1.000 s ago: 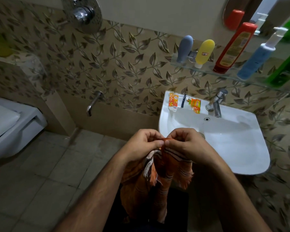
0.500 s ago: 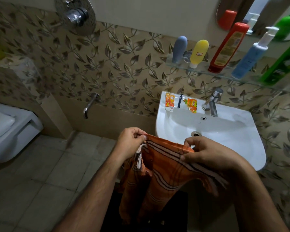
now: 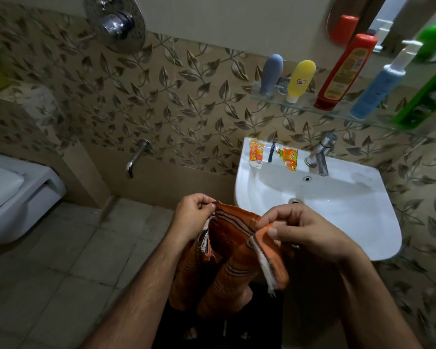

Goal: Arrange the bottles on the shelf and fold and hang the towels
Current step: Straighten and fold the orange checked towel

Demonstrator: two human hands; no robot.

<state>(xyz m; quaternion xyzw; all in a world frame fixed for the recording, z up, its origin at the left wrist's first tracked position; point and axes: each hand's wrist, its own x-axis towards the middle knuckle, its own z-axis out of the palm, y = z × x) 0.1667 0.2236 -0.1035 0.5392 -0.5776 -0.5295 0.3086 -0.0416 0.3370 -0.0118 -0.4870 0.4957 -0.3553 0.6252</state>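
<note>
- Your left hand (image 3: pixel 191 217) pinched one top corner of the orange striped towel (image 3: pixel 227 263).
- Your right hand (image 3: pixel 305 233) pinched the other, before the washbasin (image 3: pixel 363 222).

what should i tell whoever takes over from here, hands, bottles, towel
Left hand pinches one top corner of the orange striped towel; right hand pinches the other, fingers curled on the edge. The towel hangs in front of the sink, unfolded.
Done: five bottles stand on the glass shelf: grey, yellow, red, blue, green.
Left: fold the towel and hang it. No towel rail is in view.
</note>
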